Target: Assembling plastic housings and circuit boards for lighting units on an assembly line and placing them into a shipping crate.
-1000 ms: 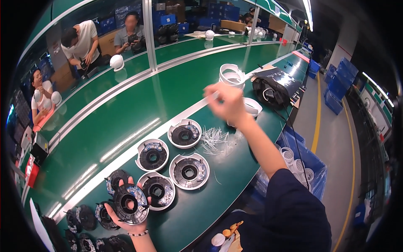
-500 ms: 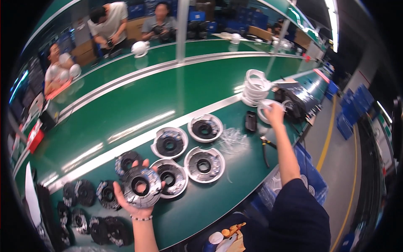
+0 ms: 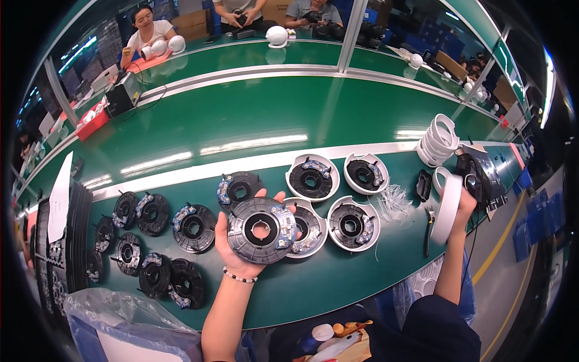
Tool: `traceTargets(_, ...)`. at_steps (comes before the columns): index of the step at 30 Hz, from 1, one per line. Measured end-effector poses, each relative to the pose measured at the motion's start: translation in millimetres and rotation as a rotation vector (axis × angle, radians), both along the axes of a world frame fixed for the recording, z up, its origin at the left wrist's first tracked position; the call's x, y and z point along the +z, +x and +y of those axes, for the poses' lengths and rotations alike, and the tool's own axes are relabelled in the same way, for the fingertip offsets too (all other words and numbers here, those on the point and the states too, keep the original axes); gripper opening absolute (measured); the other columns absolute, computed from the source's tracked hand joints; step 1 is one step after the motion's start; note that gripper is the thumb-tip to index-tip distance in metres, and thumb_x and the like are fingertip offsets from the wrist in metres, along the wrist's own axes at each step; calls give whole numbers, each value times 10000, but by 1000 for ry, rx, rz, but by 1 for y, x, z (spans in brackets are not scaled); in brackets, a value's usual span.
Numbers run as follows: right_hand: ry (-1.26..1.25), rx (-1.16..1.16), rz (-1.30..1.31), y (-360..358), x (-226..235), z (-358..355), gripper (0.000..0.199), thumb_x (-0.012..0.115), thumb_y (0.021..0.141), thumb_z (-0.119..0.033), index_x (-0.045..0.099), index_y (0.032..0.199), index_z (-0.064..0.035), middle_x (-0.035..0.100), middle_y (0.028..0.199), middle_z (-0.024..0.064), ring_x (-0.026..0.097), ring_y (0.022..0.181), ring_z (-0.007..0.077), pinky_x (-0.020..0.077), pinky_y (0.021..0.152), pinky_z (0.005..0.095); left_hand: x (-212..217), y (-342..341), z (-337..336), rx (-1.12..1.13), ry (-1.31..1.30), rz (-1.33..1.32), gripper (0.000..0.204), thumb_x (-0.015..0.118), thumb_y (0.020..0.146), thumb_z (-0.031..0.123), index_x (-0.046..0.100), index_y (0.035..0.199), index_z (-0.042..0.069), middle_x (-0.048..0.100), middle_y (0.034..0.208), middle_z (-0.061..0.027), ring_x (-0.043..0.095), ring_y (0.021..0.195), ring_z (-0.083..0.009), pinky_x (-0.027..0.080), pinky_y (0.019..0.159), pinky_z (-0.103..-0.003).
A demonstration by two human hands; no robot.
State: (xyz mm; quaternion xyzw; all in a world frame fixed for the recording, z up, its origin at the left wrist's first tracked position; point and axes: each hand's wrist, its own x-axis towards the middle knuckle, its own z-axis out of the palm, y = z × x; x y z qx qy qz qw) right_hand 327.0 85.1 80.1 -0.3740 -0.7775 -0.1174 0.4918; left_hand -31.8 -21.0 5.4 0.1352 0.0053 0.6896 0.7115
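Holding a black ring-shaped base [image 3: 242, 240] with a blue circuit board [image 3: 283, 226] above the green workbench [image 3: 283, 295], spread the left hand [image 3: 239, 259] around it from beneath. Gripped a white plastic ring [image 3: 447, 214] in the closed right hand [image 3: 465, 208], well to the right of that base. Faced matching bases [image 3: 341, 233] in white housings [image 3: 377, 228] just right of it, loose bases [image 3: 192, 236] to its left, white plastic strips [image 3: 395, 204] farther right, then pliers [image 3: 429, 230] and stacked white rings [image 3: 434, 148].

Ring [image 3: 447, 208] right of held disc [image 3: 239, 232]
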Motion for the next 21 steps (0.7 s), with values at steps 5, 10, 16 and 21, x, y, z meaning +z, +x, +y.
traceTargets(5, -134, 512, -363, -65, -34, -33, 268, 674, 527, -28, 416, 472, -72, 473, 532, 50, 469, 456, 191, 359, 389, 282, -4, -1, 0, 5, -9, 25, 758, 374, 760, 593, 271, 1296, 68, 289, 1316, -194, 313, 1181, -398, 332, 860, -635)
traceTargets(10, -245, 700, -507, -119, -63, -66, 332, 718, 593, -111, 419, 453, -84, 438, 516, 20, 460, 465, 165, 385, 397, 275, -1, -1, 0, 12, 13, 31, 756, 369, 764, 590, 267, 1298, 65, 287, 1318, -192, 312, 1184, -398, 327, 869, -631)
traceTargets(16, -458, 526, -658, -140, -87, -92, 236, 661, 669, -239, 533, 561, -72, 481, 576, 39, 497, 571, 193, 428, 507, 305, -1, 2, 1, -8, -2, 12, 744, 345, 776, 584, 260, 1302, 64, 292, 1316, -193, 321, 1177, -401, 323, 880, -623)
traceTargets(21, -438, 510, -617, -140, -89, -90, 217, 693, 628, -206, 536, 613, -57, 503, 643, 45, 521, 654, 213, 451, 568, 303, -1, 1, 0, 9, 2, 35, 741, 344, 778, 583, 261, 1299, 63, 300, 1309, -197, 321, 1179, -400, 330, 881, -614)
